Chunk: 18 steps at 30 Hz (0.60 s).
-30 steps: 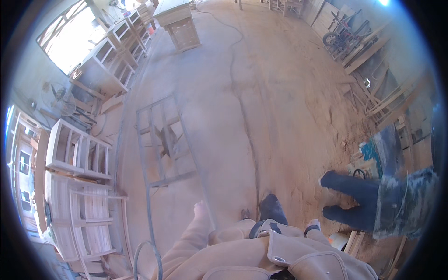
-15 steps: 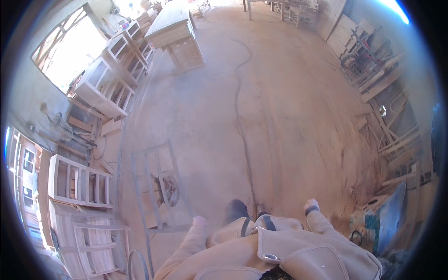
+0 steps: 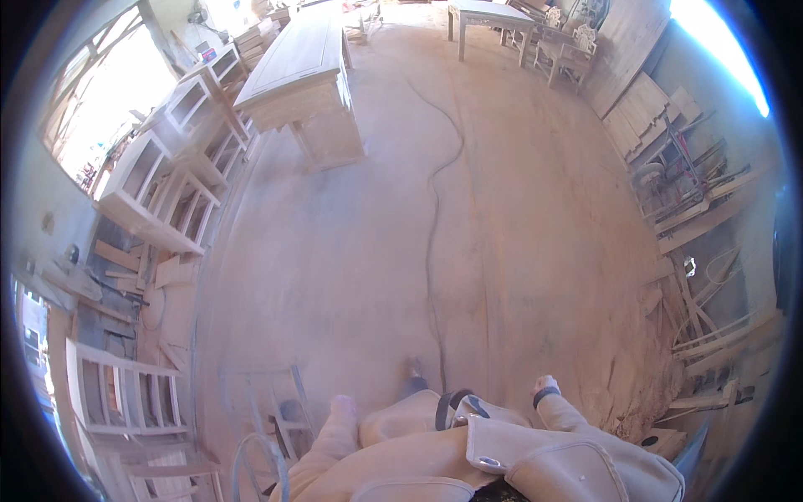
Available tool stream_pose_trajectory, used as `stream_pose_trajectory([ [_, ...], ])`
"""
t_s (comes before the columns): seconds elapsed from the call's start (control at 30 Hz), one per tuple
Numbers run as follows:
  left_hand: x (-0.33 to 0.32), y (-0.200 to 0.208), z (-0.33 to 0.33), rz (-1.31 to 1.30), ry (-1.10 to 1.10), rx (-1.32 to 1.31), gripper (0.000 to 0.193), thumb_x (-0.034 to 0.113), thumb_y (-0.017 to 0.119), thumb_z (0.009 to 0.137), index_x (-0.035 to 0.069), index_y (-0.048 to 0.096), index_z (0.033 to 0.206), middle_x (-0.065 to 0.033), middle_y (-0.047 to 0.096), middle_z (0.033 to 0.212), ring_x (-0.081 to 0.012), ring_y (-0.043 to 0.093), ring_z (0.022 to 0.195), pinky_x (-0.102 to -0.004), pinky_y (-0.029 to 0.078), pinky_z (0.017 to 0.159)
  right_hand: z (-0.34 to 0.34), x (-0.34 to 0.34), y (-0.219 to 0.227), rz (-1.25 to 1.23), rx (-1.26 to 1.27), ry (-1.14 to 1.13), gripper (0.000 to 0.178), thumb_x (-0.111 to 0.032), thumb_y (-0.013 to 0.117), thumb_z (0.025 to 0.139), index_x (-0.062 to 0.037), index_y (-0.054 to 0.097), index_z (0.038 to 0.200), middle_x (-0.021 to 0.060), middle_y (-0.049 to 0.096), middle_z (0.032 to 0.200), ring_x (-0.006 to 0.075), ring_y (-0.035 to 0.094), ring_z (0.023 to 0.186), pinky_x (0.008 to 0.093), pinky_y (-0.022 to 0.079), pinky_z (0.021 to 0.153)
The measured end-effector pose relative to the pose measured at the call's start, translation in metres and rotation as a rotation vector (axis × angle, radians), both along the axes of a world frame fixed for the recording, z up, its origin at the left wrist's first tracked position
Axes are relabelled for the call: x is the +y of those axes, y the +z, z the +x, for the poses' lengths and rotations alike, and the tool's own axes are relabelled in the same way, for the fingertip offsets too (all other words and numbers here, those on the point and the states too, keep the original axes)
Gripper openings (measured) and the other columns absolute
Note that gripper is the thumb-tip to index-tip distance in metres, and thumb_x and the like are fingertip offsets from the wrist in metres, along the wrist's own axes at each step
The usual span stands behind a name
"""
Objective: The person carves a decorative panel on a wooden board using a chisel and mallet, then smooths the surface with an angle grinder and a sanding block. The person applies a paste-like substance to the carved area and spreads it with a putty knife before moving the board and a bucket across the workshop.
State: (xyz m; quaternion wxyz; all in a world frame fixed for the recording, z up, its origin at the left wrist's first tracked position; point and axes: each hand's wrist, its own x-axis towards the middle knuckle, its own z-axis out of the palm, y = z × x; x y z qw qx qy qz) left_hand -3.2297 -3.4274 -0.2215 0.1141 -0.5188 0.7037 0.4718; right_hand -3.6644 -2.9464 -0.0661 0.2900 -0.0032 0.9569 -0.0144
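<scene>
My left hand (image 3: 342,407) sticks out of a tan sleeve at the lower middle, over the dusty floor and next to a thin metal frame (image 3: 280,416) that lies there. My right hand (image 3: 544,386), with a dark band at the wrist, hangs to the right above the floor. Nothing shows in either hand, and the fingers are too small to make out. One foot (image 3: 411,378) shows between the hands. A dark cable (image 3: 432,243) runs across the floor ahead of me.
A long bare-wood cabinet (image 3: 301,79) stands ahead on the left, with wooden frames (image 3: 159,197) stacked beside it. Pale slatted frames (image 3: 121,393) lean at the lower left. Planks and offcuts (image 3: 703,217) line the right wall. A small table (image 3: 489,15) stands far ahead.
I have walked forward: the metal frame slid from mid-floor to the lower left, the long cabinet came closer, and a person in jeans at the right dropped out of view.
</scene>
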Motion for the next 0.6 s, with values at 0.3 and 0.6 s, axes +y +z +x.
stream_pose_trajectory([
  [0.3, -0.176, 0.004, -0.291, 0.054, 0.198, 0.261, 0.017, 0.011, 0.048, 0.095, 0.005, 0.061, 0.084, -0.0046, 0.048, 0.050, -0.0159, 0.046, 0.035, -0.0346, 0.040, 0.032, -0.118, -0.051, -0.079, 0.001, -0.004, -0.508, 0.025, -0.012, 0.060, 0.087, 0.0023, 0.069, 0.105, 0.0131, 0.072, 0.096, 0.0230, 0.067, 0.078, 0.0374, 0.056, 0.073],
  [0.6, -0.261, 0.049, -0.508, 0.303, 0.323, 0.053, 0.033, 0.026, 0.052, 0.096, 0.005, 0.058, 0.071, -0.0067, 0.051, 0.052, -0.0194, 0.049, 0.037, -0.0378, 0.041, 0.035, -0.418, -0.197, -0.057, -0.021, -0.216, -0.406, 0.028, -0.015, 0.070, 0.079, -0.0032, 0.071, 0.104, 0.0191, 0.067, 0.110, 0.0295, 0.064, 0.101, 0.0398, 0.053, 0.084],
])
